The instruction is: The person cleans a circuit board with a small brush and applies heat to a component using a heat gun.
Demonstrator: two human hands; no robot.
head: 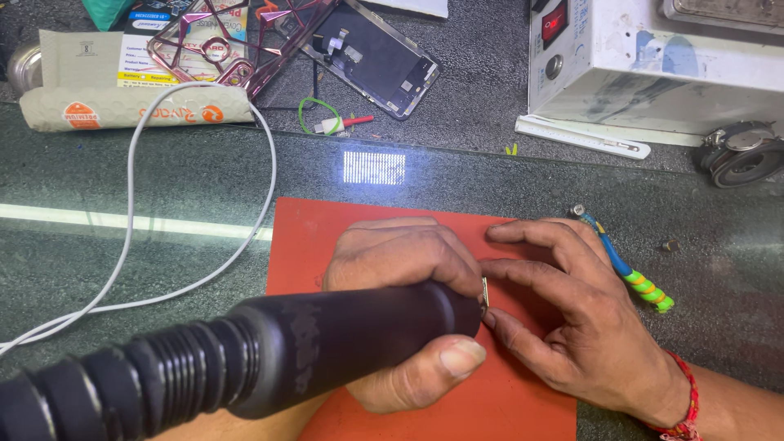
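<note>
Nearest to the camera is a thick black hot-air handle (327, 339) with a ribbed hose (90, 392) that runs off at the lower left corner. The left hand (404, 282) wraps around the front end of this handle, its fingers (453, 359) closed on it, with the thumb under the barrel, and the metal nozzle tip (485, 292) shows just past the knuckles. The right hand (572, 310) lies beside it on the orange-red mat (523, 408); its fingers (523, 273) are spread a little and point toward the nozzle tip, holding nothing that I can see. Whether a small part lies under the fingertips I cannot tell. A red thread bracelet (688, 396) is on the right wrist. The mat lies on a dark green table (204, 175) with a glossy top. Just beside the right hand lies a small tool with a blue and green wrapped grip (633, 273). A white cable (135, 184) loops over the left part of the table. Farther back there are a phone screen assembly (371, 53), a pink phone case (237, 37), a padded envelope (135, 106) and a white box-shaped machine with a red switch (653, 57).
</note>
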